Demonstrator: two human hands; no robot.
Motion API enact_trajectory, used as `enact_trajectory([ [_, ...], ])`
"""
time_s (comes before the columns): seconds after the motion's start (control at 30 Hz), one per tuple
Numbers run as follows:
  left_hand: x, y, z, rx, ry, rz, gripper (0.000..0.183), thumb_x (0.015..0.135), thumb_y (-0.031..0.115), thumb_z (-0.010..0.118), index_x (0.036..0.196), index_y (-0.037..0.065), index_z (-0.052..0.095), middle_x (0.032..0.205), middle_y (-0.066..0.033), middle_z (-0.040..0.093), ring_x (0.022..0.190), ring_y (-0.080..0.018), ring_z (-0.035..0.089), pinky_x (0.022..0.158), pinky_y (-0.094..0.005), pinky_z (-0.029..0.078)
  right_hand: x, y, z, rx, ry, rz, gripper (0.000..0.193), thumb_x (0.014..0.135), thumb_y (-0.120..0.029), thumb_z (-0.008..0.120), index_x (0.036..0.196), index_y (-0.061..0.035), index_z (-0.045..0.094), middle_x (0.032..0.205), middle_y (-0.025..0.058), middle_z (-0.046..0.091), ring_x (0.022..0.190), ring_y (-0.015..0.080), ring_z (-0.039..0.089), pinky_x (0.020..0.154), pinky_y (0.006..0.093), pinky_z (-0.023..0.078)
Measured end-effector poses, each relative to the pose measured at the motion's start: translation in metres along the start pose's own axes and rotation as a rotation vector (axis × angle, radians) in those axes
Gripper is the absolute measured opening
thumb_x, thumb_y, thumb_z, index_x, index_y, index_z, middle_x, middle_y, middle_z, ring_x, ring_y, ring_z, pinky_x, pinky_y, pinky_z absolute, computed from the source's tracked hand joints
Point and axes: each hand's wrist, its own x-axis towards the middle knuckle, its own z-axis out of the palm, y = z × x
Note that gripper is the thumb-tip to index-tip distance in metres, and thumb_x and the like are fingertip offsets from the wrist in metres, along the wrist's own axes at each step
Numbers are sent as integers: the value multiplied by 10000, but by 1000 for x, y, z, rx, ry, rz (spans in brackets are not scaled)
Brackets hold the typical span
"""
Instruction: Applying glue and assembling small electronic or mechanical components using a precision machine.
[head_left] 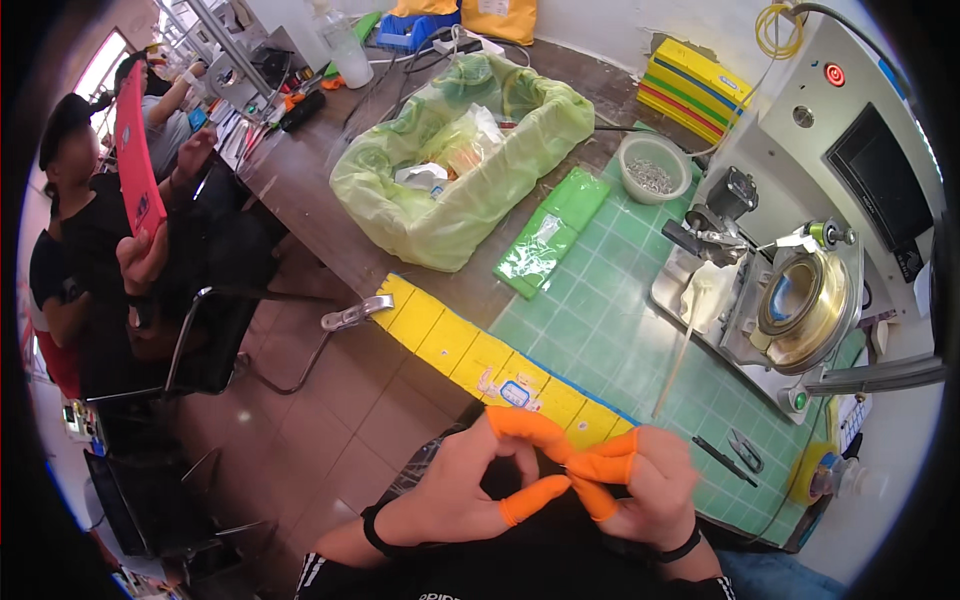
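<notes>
My left hand (455, 492) and my right hand (655, 490) meet fingertip to fingertip in front of my body, over the near edge of the bench. Orange finger cots (532, 500) cover the thumb and fingertips of both. The left thumb and forefinger curve into a ring that closes against the right fingers. On the right, thumb and fingers are pinched together. Whatever lies between the tips is too small or hidden to make out. Just beyond them runs a yellow strip (450, 345) marked off in sections, along the bench edge.
A lined bin (405, 235) holds scraps. Near it are a green packet (555, 235), a bowl of small metal parts (655, 170) and a machine with a round brass-coloured dial (800, 310). Thread snips (745, 450) lie at right. A co-worker (90, 210) sits at left holding a red board (135, 150).
</notes>
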Motion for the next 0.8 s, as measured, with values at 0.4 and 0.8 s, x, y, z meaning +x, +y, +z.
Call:
enact_trajectory([
  [0.4,2,-14,-15,185,169,48,266,842,-35,818,1079,43,724,919,-57,728,645,-111,636,644,-248,503,12,-1,18,-113,-77,-33,194,752,-123,858,823,-58,689,758,55,623,580,228,575,513,358,436],
  [0.8,-13,-14,-24,247,314,49,208,816,-87,818,998,8,785,887,-75,719,668,-101,630,589,-222,458,12,-5,33,54,-107,49,214,853,-205,839,978,-57,748,845,70,686,673,237,669,579,344,522],
])
